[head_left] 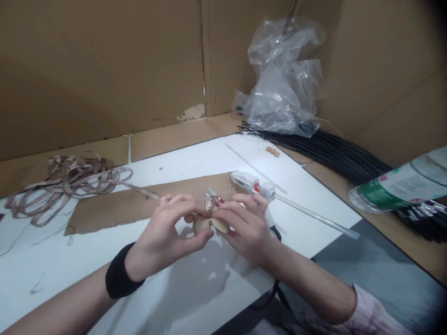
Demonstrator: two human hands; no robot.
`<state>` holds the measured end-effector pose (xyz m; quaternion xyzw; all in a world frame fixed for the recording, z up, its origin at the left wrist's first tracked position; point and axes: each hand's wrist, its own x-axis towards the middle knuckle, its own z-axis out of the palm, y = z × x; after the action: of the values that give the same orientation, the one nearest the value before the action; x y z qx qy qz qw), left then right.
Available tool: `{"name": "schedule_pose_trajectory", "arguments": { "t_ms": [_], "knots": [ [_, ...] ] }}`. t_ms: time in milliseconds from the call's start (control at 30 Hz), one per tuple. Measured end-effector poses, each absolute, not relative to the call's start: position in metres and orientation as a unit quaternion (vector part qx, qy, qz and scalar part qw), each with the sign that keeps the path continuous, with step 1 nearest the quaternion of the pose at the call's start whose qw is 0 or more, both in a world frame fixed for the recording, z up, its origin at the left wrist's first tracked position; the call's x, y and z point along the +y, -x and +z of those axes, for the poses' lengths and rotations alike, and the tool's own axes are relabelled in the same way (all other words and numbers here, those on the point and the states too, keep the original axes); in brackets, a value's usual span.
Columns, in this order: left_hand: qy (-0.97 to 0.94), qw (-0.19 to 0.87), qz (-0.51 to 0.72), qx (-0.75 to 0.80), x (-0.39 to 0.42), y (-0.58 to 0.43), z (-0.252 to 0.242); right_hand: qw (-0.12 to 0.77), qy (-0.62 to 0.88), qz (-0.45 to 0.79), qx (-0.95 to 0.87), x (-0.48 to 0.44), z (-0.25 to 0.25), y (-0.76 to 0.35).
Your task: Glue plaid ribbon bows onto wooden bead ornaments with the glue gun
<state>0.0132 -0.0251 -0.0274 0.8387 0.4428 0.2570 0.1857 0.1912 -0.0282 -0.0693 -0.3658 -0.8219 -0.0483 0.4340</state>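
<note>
Just in front and to the left of a white glue gun [246, 180], two bare hands meet over a white bench [307, 190]. Between them is a small, pale beige piece [200, 225] with rounded ends, and a band of brown-and-white checked ribbon [208, 207] rises from its middle. The left hand [169, 228], with a black band on the wrist, has its fingers curled to a narrow gap, thumb at the near edge and forefinger above, pinching the piece. The right hand [253, 235] closes its fingers on the other end of the piece, beside the ribbon; its exact grip is partly hidden.

Left of the glue gun, behind the hands, are snips [219, 198] with red handles, and a long cardboard strip [115, 207]. Farther left lies a tangled heap of checked ribbon [75, 172], one strand reaching the left hand. To the right of the glue gun, a clear rod [317, 217] sticks out of its back. Beyond the gun are three brown discs [273, 151], a clear plastic bag [279, 93] and black rods [335, 153]; a bottle [401, 186] lies far right of it.
</note>
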Motion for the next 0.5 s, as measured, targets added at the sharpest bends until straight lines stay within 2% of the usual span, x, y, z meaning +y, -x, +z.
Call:
{"name": "schedule_pose_trajectory", "arguments": {
  "t_ms": [167, 333, 500],
  "knots": [
    [-0.827, 0.154, 0.27, 0.469, -0.031, -0.019, -0.033, 0.443, 0.37, -0.038, -0.815, -0.029, -0.068, -0.188],
    [-0.808, 0.169, 0.294, 0.481, -0.035, -0.021, -0.039, 0.46, 0.382, 0.012, -0.802, -0.027, -0.07, -0.186],
    [-0.776, 0.209, 0.331, 0.495, -0.033, -0.021, -0.046, 0.421, 0.41, 0.058, -0.807, -0.031, -0.066, -0.186]
  ]
}}
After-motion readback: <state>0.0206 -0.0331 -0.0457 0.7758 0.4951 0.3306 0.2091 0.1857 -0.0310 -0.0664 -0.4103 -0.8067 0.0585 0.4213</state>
